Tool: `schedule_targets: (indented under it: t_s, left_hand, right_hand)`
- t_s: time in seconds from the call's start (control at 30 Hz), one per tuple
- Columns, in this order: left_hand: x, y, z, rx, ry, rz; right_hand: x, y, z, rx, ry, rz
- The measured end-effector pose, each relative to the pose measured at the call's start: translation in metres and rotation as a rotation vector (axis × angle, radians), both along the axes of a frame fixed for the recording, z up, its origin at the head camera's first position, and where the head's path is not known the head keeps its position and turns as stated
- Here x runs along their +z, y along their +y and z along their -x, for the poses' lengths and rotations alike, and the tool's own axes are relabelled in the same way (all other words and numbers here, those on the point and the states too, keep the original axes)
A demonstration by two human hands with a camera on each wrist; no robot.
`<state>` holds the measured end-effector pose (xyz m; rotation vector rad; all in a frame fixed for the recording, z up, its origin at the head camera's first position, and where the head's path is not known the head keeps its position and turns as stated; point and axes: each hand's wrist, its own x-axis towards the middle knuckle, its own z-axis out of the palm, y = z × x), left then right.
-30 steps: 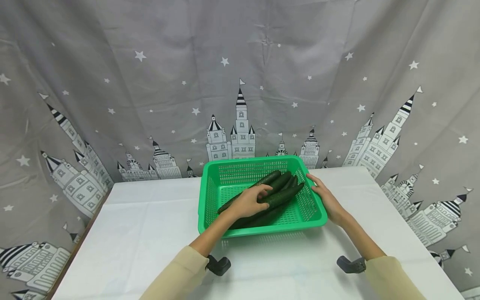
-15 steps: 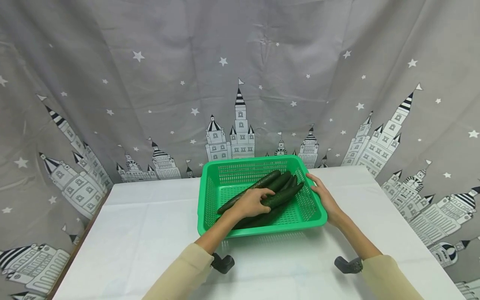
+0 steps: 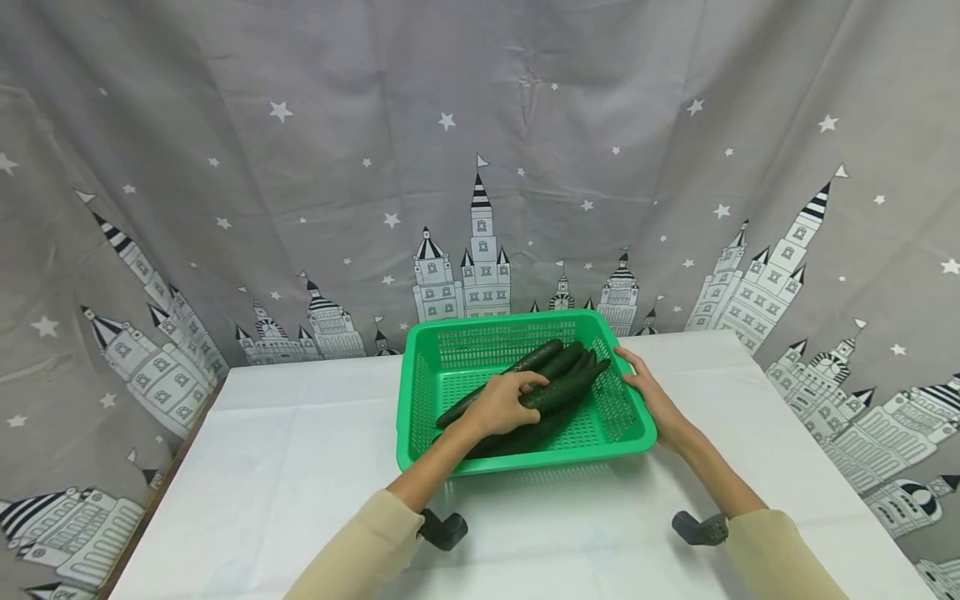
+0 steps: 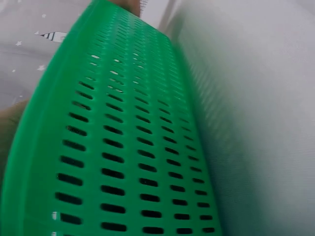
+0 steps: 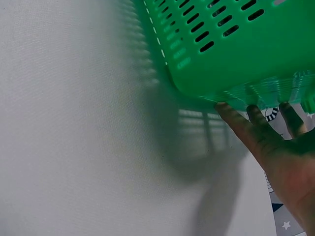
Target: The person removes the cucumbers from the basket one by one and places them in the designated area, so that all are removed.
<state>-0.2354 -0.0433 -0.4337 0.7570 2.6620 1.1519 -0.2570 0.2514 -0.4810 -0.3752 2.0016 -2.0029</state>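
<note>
Curtain (image 3: pixel 300 167): grey cloth printed with white stars and castles, hanging beyond both hands and filling the far side of the head view.
Table (image 3: pixel 285 467): white cloth under both forearms; a brown edge shows far to the left of the left hand.
Basket (image 3: pixel 525 454): green slotted plastic, between the two hands and reaching away from them. The left wrist view shows only its slotted outer wall (image 4: pixel 123 147) beside the cloth; the right wrist view shows a corner of it (image 5: pixel 231 54) above the cloth.
Cucumbers (image 3: pixel 558 367): several dark green ones lying side by side in the basket, slanting from the near left under the left hand up to the far right, where their tips end close to the right hand.
Left hand (image 3: pixel 501 406): reaches over the near rim into the basket and lies on top of the cucumbers, fingers curled over one of them, gripping it; the thumb side is hidden, so how far the fingers go round cannot be told.
Right hand (image 3: pixel 651 396): outside the basket at its right wall, fingers fairly straight and laid along the rim, palm against the side. In the right wrist view its fingertips (image 5: pixel 236 118) touch the underside of the rim; it presses the basket, not curled round it.
Wrist mounts (image 3: pixel 442 529): dark blocks under each forearm, just nearer than the basket; the right one (image 3: pixel 697 527) sits below the right sleeve.
</note>
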Motion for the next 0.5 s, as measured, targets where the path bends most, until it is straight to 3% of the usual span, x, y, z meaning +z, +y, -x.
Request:
schedule_targets:
  t_s: [0.2, 0.4, 0.5]
  left_hand:
    - [0.014, -0.006, 0.001, 0.069, 0.052, -0.107]
    - [0.038, -0.013, 0.005, 0.176, 0.173, -0.21]
    - [0.053, -0.021, 0.004, 0.255, 0.176, -0.242]
  right_hand:
    - [0.001, 0.001, 0.0, 0.0, 0.001, -0.011]
    - [0.001, 0.002, 0.0, 0.0, 0.003, 0.004]
    - [0.002, 0.001, 0.0, 0.005, 0.002, 0.009]
